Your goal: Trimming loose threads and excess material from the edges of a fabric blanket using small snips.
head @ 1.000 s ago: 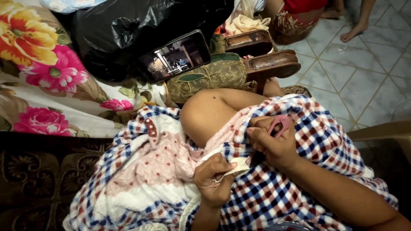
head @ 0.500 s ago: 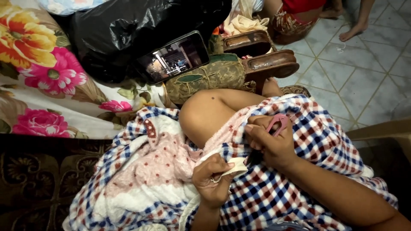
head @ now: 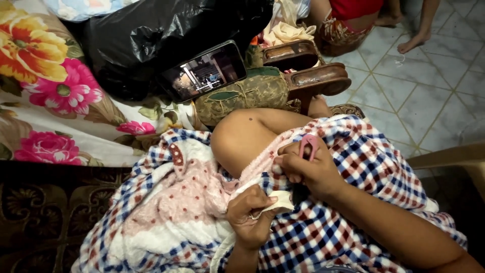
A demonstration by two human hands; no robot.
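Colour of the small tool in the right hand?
Pink: the small plastic looped tool sticks up from the right hand; head view.

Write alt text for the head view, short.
Two hands work on a checked red, white and blue cloth over a lap: right hand holds a pink tool, left hand pinches a white edge. A phone leans on a black bag behind.

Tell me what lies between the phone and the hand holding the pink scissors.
In the head view, a bare knee lies between the phone and the right hand with its pink scissors.
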